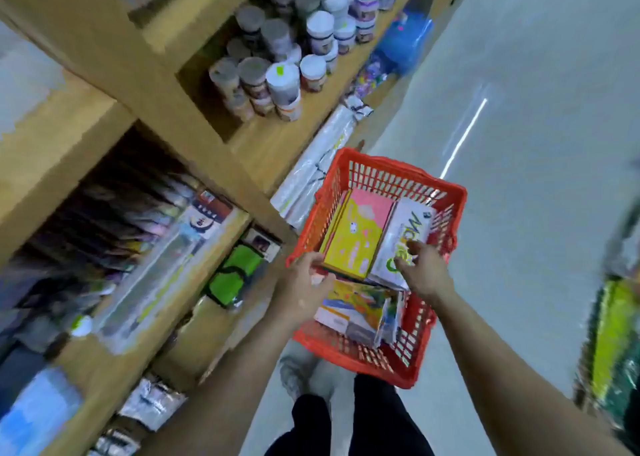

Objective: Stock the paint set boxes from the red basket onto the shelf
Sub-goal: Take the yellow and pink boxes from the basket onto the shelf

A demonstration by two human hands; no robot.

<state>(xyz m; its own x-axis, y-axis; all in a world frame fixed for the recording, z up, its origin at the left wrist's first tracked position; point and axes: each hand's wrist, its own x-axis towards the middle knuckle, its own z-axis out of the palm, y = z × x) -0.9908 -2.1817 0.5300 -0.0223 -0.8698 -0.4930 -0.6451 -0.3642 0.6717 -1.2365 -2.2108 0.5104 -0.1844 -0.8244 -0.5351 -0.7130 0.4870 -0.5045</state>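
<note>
1. Left hand [304, 279] – fingers curled, thumb set over the near left corner of the yellow-and-pink box [353, 237]. It grips that box at its near edge, just inside the basket wall.
2. Right hand [420, 268] – fingers bent and partly spread over the near end of the white box [410, 220], touching its top face. Motion blur hides whether it pinches the box or only rests on it.
3. Red basket [381, 168] – an open lattice-walled container, lying ahead of the person's dark-trousered legs and just beside the foot of the shelf [270, 150].
4. Basket contents: the yellow-and-pink box and the white box lie side by side, touching along their long edges, both tilted with their near ends raised. They fill the far and middle part of the basket.
5. A multicoloured box [356, 308] lies lower in the near part of the basket, partly under the near ends of the other two.
6. Shelf compartments: the upper one holds tightly grouped lidded jars [277, 57]. The lower one holds flat wrapped packs standing on edge, their labels too blurred to read.
7. A green packet [235, 275] lies on the shelf below that, level with the left forearm.
8. Pale floor [536, 195] runs to the right of the basket; one light shoe [294, 372] shows beneath the basket's near corner.
</note>
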